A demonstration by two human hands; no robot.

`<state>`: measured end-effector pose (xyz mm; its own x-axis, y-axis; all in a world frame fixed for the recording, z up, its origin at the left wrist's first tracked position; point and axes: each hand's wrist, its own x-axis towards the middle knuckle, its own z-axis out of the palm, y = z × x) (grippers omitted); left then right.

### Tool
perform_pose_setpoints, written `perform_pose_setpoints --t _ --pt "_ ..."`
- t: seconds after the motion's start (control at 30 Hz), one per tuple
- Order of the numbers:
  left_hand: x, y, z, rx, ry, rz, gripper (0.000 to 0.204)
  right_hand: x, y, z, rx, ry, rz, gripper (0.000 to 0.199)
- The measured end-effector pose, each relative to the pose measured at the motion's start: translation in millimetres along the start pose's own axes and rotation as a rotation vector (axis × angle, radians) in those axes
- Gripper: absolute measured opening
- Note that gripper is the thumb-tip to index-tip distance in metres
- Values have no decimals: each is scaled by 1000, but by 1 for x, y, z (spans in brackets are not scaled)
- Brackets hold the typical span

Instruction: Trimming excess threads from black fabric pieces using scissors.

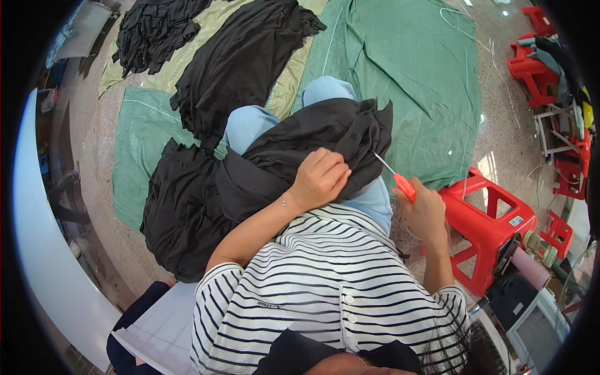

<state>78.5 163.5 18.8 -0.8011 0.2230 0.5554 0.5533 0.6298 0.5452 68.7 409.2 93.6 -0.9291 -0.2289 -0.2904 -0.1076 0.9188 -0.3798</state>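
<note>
I log: black garment (pixel 306 134), across the knees (pixel 249 126); left hand (pixel 320 179), fingers curled, gripping it; right hand (pixel 426 211), fingers round red-handled tool (pixel 405 187), tip over cloth; step, apparently tool-work, next needing cloth held steady.

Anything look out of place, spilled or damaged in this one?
Nothing looks spilled or damaged. Slightly untidy, though: a white cord lies loose and wavy across the floor, upper right, beside the green sheet.

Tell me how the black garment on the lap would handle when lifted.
The black garment would probably sag, given its loose folds. Its bunched cloth seems unlikely to roll but might snag on the thin-tipped red tool close by.
</note>
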Motion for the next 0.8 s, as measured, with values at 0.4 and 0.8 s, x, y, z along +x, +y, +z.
perform_pose_setpoints --t 0.4,0.8 --pt "5 -4 -13 -221 -66 -567 17 -1 -10 -15 96 71 0 32" --pt "6 -24 -26 -615 -167 -822 11 -2 -36 -20 254 18 -159 25"
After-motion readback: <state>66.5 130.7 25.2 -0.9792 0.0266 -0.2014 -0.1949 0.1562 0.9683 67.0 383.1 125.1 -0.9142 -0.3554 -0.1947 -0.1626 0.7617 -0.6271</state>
